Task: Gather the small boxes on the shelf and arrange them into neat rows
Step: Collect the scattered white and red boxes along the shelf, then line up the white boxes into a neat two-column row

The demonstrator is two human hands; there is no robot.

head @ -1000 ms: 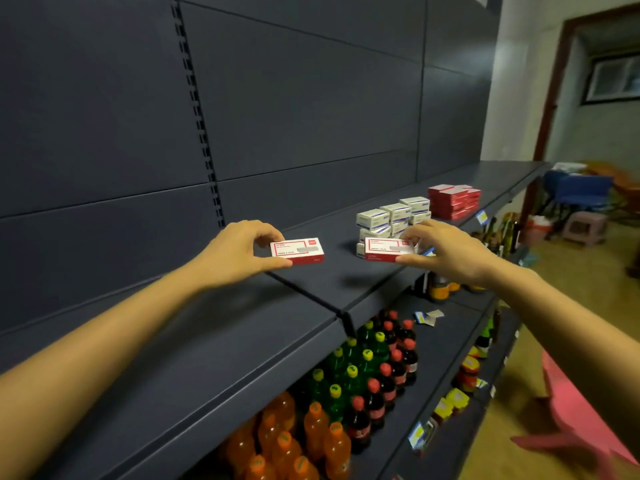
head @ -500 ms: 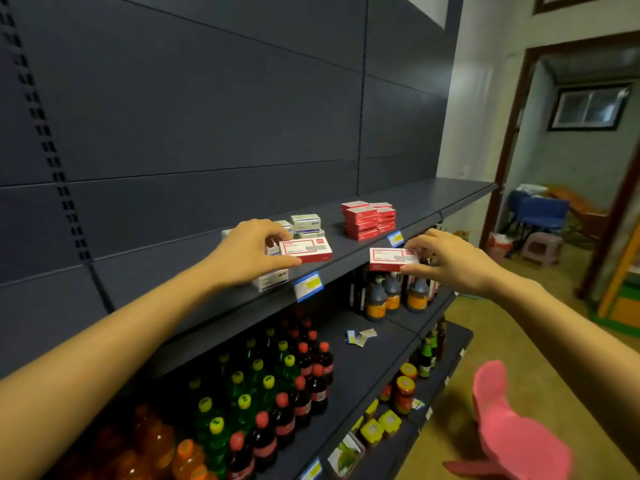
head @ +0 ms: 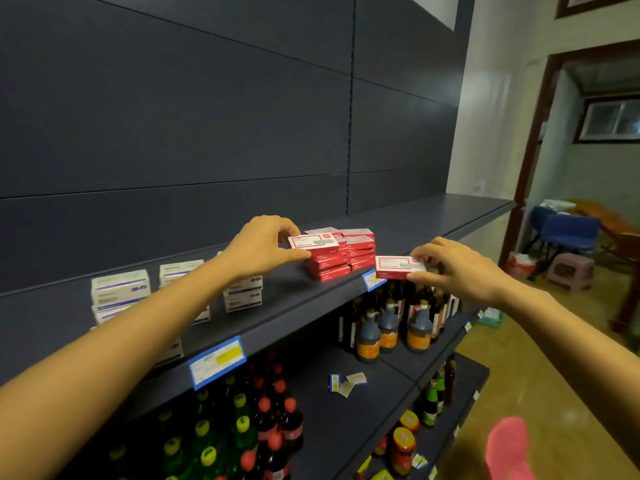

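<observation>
My left hand [head: 261,249] pinches a small red-and-white box [head: 313,243] and holds it on top of the front stack of red boxes [head: 349,261] on the dark shelf [head: 287,306]. My right hand [head: 453,270] grips a second red-and-white box [head: 400,267] in the air just off the shelf's front edge, to the right of the stack. Left of the stack, white boxes with blue print [head: 121,294] stand in stacked groups, partly hidden behind my left forearm.
Lower shelves carry soda bottles [head: 263,420], dark sauce jugs [head: 388,327] and jars [head: 403,441]. Price tags [head: 216,362] hang on the shelf edge. A pink stool [head: 509,448] stands at bottom right. A doorway at right shows blue chairs [head: 568,230].
Both hands have carried their red boxes rightward along the shelf, past the white boxes. The left hand's box now sits over the red stack; the right hand's box hovers beside it.
</observation>
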